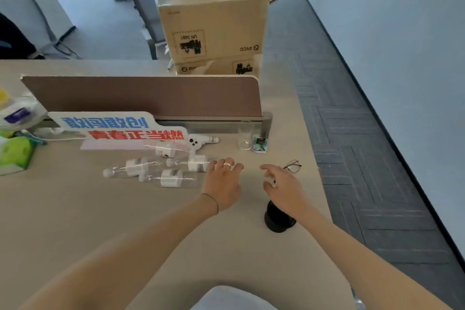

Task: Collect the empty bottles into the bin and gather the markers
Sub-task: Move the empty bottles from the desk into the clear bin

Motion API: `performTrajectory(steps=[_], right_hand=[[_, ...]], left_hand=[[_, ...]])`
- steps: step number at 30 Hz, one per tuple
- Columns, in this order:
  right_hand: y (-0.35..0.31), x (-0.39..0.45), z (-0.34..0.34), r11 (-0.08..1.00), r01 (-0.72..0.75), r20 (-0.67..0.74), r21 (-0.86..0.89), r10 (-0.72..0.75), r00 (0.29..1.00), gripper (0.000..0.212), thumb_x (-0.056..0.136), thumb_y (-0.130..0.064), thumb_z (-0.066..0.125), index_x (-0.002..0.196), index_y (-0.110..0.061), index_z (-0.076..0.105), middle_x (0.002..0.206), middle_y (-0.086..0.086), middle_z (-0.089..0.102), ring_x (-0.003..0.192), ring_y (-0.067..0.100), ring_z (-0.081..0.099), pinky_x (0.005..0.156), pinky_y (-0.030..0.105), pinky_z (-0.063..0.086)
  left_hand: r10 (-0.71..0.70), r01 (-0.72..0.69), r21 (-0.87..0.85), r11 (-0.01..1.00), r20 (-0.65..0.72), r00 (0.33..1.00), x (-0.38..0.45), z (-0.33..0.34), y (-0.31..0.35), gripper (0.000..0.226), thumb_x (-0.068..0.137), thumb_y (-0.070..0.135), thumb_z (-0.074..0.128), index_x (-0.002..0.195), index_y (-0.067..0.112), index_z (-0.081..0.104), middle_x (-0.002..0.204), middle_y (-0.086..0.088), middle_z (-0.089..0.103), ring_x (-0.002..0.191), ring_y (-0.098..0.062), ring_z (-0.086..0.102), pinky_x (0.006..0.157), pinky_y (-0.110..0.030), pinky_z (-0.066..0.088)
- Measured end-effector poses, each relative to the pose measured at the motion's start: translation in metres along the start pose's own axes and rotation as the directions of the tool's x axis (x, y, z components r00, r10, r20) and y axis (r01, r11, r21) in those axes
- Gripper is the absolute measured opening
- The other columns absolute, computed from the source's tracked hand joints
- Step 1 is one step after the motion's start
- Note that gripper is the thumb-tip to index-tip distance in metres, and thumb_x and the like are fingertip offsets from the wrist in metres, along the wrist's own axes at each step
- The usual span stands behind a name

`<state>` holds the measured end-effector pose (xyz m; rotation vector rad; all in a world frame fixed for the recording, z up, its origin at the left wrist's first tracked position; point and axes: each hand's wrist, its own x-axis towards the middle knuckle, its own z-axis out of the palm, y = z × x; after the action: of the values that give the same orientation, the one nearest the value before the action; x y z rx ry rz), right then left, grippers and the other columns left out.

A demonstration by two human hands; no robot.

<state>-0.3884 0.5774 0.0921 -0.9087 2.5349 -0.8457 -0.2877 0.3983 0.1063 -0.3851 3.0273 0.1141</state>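
Beige desk (75,221) filled most of the view, w/ a brown divider panel (141,95) standing across its far side. Behind the panel, stacked cardboard boxes (212,22) sat on the floor. A blue-and-red lettered sign (120,128) lay flat at the panel's foot. Just in front of it, four clear empty bottles lay on their sides in a loose cluster: far bottle (166,150) touching the sign's edge, left bottle (130,168), near bottle (171,178), right bottle (193,162). Left hand (222,184) was palm down over the desk, fingers relaxed & lightly spread, fingertips at the right bottle's end; whether they touched it, couldn't tell. Right hand (284,189) hovered beside it, fingers loosely curled, holding nothing. Under the right wrist stood a black round holder (278,221). Near the panel's right end: clear glass (245,134), upright; small green carton (260,145) just beside it. Eyeglasses (293,166) lay near the desk's right edge. No bin or markers in view.
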Motion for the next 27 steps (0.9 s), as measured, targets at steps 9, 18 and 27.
performTrajectory(steps=[9, 18, 27], right_hand=[[-0.063, 0.057, 0.063, 1.0, 0.013, 0.081, -0.015, -0.011, 0.997, 0.047, 0.091, -0.019, 0.06, 0.136, -0.034, 0.055, 0.115, -0.01, 0.064, 0.111, 0.013, 0.058, 0.094, 0.036, 0.05], [-0.088, 0.079, 0.093, 0.996, -0.064, 0.115, -0.066, 0.071, 0.991, 0.05, 0.091, -0.016, 0.059, 0.138, -0.032, 0.054, 0.117, -0.01, 0.063, 0.114, 0.013, 0.057, 0.095, 0.033, 0.048], [-0.108, 0.102, 0.11, 0.974, -0.07, 0.1, -0.217, 0.093, 0.991, 0.052, 0.086, -0.012, 0.058, 0.135, -0.026, 0.058, 0.116, -0.003, 0.067, 0.107, 0.023, 0.06, 0.09, 0.036, 0.049]], left_hand=[[-0.178, 0.177, 0.016, 0.984, 0.133, 0.975, -0.001, 0.028, -0.144, 0.047, 0.085, 0.029, 0.055, 0.131, 0.021, 0.054, 0.138, -0.012, 0.053, 0.125, -0.033, 0.048, 0.106, -0.047, 0.035], [-0.171, 0.152, 0.085, 0.985, 0.303, 0.937, -0.001, 0.066, -0.211, 0.062, 0.081, 0.037, 0.059, 0.138, 0.021, 0.042, 0.145, -0.013, 0.045, 0.128, -0.034, 0.045, 0.104, -0.046, 0.033], [-0.135, 0.112, 0.081, 0.99, 0.4, 0.906, -0.024, 0.111, -0.217, 0.075, 0.075, 0.02, 0.061, 0.146, 0.018, 0.035, 0.141, -0.01, 0.051, 0.139, -0.037, 0.031, 0.116, -0.051, 0.018]])
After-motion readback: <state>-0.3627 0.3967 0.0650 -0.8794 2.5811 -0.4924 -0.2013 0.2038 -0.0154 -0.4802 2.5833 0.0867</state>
